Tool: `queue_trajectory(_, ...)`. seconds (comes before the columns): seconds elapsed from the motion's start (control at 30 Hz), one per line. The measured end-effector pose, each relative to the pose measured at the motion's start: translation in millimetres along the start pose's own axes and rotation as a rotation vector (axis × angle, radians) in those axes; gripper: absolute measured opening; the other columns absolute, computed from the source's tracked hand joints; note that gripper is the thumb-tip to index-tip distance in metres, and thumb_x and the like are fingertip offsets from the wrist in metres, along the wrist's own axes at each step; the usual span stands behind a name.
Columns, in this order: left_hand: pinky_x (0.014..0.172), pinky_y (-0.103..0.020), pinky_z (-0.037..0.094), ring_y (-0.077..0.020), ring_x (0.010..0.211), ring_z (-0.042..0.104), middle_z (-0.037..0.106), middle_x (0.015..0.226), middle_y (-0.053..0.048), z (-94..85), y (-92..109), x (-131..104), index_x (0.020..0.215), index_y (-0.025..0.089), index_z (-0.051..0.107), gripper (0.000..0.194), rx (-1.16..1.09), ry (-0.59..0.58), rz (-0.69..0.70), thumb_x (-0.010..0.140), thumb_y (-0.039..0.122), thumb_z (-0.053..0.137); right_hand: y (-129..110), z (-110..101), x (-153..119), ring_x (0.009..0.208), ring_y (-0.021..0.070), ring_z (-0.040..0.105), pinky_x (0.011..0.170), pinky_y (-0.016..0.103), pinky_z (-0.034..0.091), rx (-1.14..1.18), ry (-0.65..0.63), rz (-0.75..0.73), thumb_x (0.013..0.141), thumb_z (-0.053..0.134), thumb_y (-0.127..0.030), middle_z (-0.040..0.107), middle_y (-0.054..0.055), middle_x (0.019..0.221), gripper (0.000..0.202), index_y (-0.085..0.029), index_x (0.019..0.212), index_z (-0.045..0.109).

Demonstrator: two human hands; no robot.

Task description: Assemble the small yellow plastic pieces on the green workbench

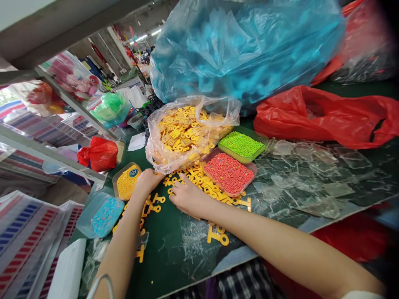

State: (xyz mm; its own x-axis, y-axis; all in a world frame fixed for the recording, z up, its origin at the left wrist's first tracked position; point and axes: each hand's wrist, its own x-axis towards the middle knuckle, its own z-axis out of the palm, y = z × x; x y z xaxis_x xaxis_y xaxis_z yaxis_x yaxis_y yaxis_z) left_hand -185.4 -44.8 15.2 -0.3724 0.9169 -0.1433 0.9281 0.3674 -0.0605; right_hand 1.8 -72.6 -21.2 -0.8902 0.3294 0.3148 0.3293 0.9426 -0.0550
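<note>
My left hand (149,182) is at the lower edge of a clear plastic bag (156,162) filled with yellow plastic pieces (181,131). Its fingers look closed beside the bag's rim, and their tips are mostly hidden. Over the loose yellow pieces (199,178) in front of the bag is my right hand (188,198), fingers curled together; what they hold, if anything, does not show. Further yellow pieces, with rings and a crossbar, lie scattered between my forearms and near the right wrist (218,236).
Trays of red beads (229,172), green beads (241,145), yellow beads (126,182) and blue beads (104,214) surround the work spot. Clear flat plastic pieces (293,178) cover the right side. Behind stand a large blue-filled bag (246,50) and a red bag (311,120).
</note>
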Motion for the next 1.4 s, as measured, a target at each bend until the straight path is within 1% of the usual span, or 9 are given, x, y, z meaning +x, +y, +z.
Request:
queue_trajectory(0.13,0.060,-0.029,0.040,-0.0278,0.077,0.066,0.070,0.078,-0.011,-5.2,-11.3,-27.7,0.083,0.014,0.068,0.049,-0.089,0.040,0.008,0.079,0.061,0.054,2.4,-1.4,0.5,0.100,0.0231,0.058,0.106,0.048,0.032,0.012,-0.019,0.030,0.093,0.050,-0.018,0.070,0.009,0.093,0.020,-0.015,0.092,0.069)
queue_trajectory(0.33,0.063,-0.029,0.045,-0.0248,0.070,0.063,0.069,0.074,-0.003,4.0,-28.4,-87.9,0.094,0.020,0.067,0.048,-0.379,-0.234,0.242,0.067,0.060,0.067,4.9,-8.6,-2.8,0.102,0.0258,0.055,0.094,0.045,0.039,0.121,-0.055,-0.040,0.087,0.063,-0.043,0.068,0.010,0.097,0.028,-0.016,0.092,0.068)
queue_trajectory(0.43,0.064,-0.029,0.047,-0.0221,0.068,0.062,0.070,0.082,-0.002,13.7,-36.3,-104.3,0.099,0.023,0.068,0.047,-0.530,-0.251,0.279,0.068,0.058,0.069,5.6,-10.0,-2.9,0.101,0.0262,0.054,0.091,0.043,0.041,0.158,-0.076,-0.061,0.082,0.067,-0.047,0.066,0.010,0.098,0.035,-0.014,0.094,0.067)
queue_trajectory(0.57,0.070,-0.031,0.050,-0.0209,0.074,0.062,0.069,0.087,-0.003,22.7,-51.0,-106.9,0.105,0.022,0.065,0.048,-0.705,-0.120,0.220,0.087,0.062,0.043,3.3,-4.0,-2.6,0.105,0.0267,0.053,0.093,0.043,0.041,0.219,-0.091,-0.097,0.080,0.070,-0.049,0.065,0.010,0.106,0.042,-0.014,0.103,0.066)
queue_trajectory(0.67,0.078,-0.034,0.051,-0.0223,0.081,0.064,0.069,0.086,-0.005,26.0,-56.0,-105.5,0.096,0.022,0.068,0.051,-0.712,-0.068,0.235,0.096,0.051,0.026,-0.3,3.4,-3.4,0.109,0.0266,0.052,0.097,0.043,0.041,0.255,-0.089,-0.091,0.085,0.066,-0.043,0.063,0.011,0.112,0.036,-0.016,0.109,0.066)
queue_trajectory(0.83,0.077,-0.033,0.052,-0.0230,0.087,0.068,0.073,0.097,-0.004,25.4,-48.9,-110.0,0.107,0.023,0.065,0.030,-0.629,-0.137,0.386,0.093,0.038,0.044,-4.7,10.2,-4.5,0.111,0.0265,0.051,0.098,0.042,0.043,0.281,-0.059,-0.042,0.088,0.063,-0.042,0.061,0.012,0.115,0.029,-0.016,0.100,0.065)
queue_trajectory(1.0,0.080,-0.032,0.050,-0.0224,0.088,0.069,0.075,0.090,0.001,25.9,-47.8,-111.6,0.123,0.026,0.056,0.034,-0.586,-0.082,0.385,0.089,0.027,0.057,-4.8,10.8,-3.8,0.109,0.0266,0.052,0.095,0.043,0.045,0.301,-0.056,-0.024,0.086,0.066,-0.044,0.061,0.011,0.112,0.028,-0.017,0.095,0.062)
queue_trajectory(1.27,0.088,-0.033,0.048,-0.0206,0.092,0.067,0.075,0.097,-0.002,26.1,-40.7,-113.5,0.099,0.022,0.069,0.013,-0.422,0.065,0.587,0.092,0.023,0.058,-2.9,16.6,-4.9,0.107,0.0271,0.052,0.092,0.046,0.048,0.336,-0.030,-0.047,0.086,0.066,-0.039,0.061,0.012,0.113,0.031,-0.017,0.106,0.061)
queue_trajectory(1.4,0.087,-0.034,0.048,-0.0210,0.093,0.067,0.075,0.096,-0.002,29.7,-37.1,-111.3,0.096,0.021,0.072,0.013,-0.410,-0.019,0.579,0.089,0.017,0.061,-2.4,18.3,-6.1,0.109,0.0278,0.053,0.094,0.046,0.048,0.331,-0.022,-0.058,0.086,0.065,-0.039,0.061,0.012,0.113,0.026,-0.018,0.101,0.061)
